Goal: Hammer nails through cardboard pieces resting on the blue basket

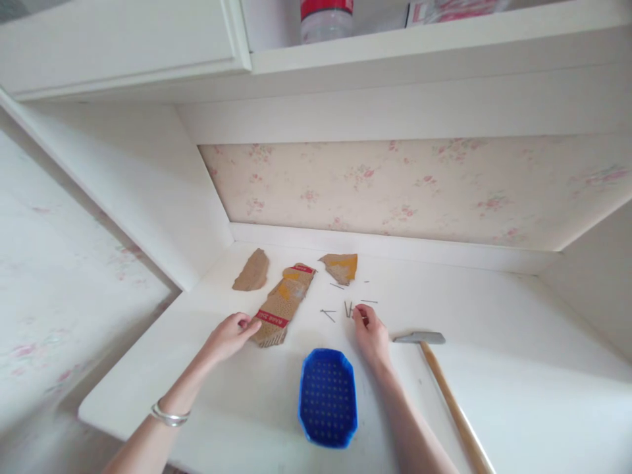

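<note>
Soft, fairly bright light (faint shadows), blurry edges with wide-angle distortion

The plastic basket point(328, 399) is blue with pale dots. Behind the basket, the long cardboard piece point(286, 297) is brown with red stripes and yellow patches.

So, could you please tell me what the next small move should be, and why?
Perhaps pinch one of the loose nails with the right hand, since its fingertips are right beside them, while the left hand is at the long cardboard piece's edge.
</note>
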